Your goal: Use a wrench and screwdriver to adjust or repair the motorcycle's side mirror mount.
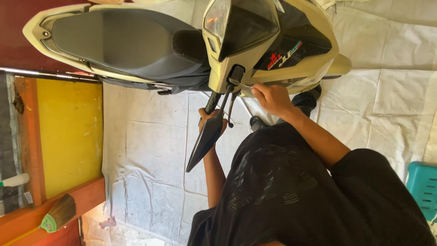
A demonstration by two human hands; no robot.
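**Two hands at the scooter's handlebar**

Two bare hands work at the front of a cream-coloured scooter [273,41], and the picture is turned on its side. Nearest to the camera is the person's black shirt [291,196], which fills the lower part of the view. From it both forearms reach up to the scooter.

One hand [210,119] is closed around the dark handlebar grip [212,102]; I cannot tell for sure if it is the left one. A long black mirror [205,139] lies across it and hides most of its fingers. The other hand [272,98] is closed on a thin metal tool [243,85]. The tip of this tool meets the black mirror mount [236,73] on the handlebar, just beside the brake lever [232,107].

Behind the hands are the scooter's dark windscreen [248,25] and its grey seat [127,38]. The scooter stands on a white sheet [150,150] that covers the floor.

Further away, a yellow wall [68,132] with orange wooden frame [32,146] is at one side, with a small broom [57,214] leaning near it. A turquoise plastic stool [423,189] is at the opposite edge.
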